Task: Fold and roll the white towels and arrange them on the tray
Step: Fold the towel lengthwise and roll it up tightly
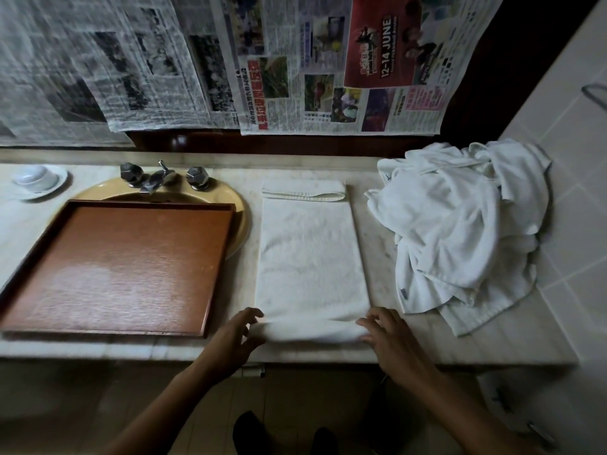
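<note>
towel (310,257) lies as a long folded strip on the counter (460,349), running from the front edge toward the back, w/ the far end folded back on itself. near end is turned up into a low roll (308,331) right by the counter's front edge. l hand (238,333) pinches the roll's left end, thumb on top, fingers curled at the side. r hand (386,333) grips the right end, fingers curled onto it. tray (124,264) sits left of the strip, its right rim just beside the towel's left edge w/ a narrow gap betw. them. its back part overhangs the sink (241,224). towel pile (460,224) heaps on the right, near the strip's right edge but apart, one flap reaching close to the counter front. newspaper (328,77) hangs behind the counter.
</note>
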The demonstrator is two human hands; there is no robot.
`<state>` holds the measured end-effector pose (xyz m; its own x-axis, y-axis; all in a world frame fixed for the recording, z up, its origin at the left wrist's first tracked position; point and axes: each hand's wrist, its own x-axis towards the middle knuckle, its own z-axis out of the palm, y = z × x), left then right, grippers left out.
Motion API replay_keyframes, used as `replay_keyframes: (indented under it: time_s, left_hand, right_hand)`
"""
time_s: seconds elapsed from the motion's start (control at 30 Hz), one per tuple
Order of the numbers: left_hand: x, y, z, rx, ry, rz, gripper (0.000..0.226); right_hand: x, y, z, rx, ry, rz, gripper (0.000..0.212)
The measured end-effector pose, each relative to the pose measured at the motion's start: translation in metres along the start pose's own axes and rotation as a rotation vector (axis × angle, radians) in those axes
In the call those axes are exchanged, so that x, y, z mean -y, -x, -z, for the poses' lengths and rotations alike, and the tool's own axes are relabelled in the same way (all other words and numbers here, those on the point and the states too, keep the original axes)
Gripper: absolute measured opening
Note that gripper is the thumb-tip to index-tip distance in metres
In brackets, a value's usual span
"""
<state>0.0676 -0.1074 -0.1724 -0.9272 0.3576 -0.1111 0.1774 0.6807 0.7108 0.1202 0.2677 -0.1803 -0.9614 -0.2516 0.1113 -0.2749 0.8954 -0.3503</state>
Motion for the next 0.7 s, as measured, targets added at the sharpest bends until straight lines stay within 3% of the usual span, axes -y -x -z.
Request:
replay_keyframes:
  time_s: [0.17,0.3,0.47,0.6,0.7]
  left_hand:
    - [-0.003,-0.005,0.002,-0.020,0.146,0.165,0.020]
    - [-0.002,-0.010,0.000,-0.046,0.167,0.232,0.020]
    - [-0.010,-0.014,-0.001,-0.062,0.127,0.266,0.021]
    - [-0.016,0.000,-0.028,-0.329,-0.341,0.031,0.042]
    - [-0.032,0.010,-0.066,-0.252,-0.555,-0.226,0.059]
  right_hand:
    - [0.008,-0.005,0.002,-0.038,0.024,-0.066,0.048]
    - [0.029,-0.007,-0.004,-0.173,-0.011,-0.095,0.066]
    - [0.055,0.009,-0.032,-0.193,0.073,0.008,0.061]
    - [0.057,0.012,-0.041,-0.139,0.156,-0.020,0.069]
    - [0.057,0.008,-0.045,-0.112,0.181,-0.031,0.070]
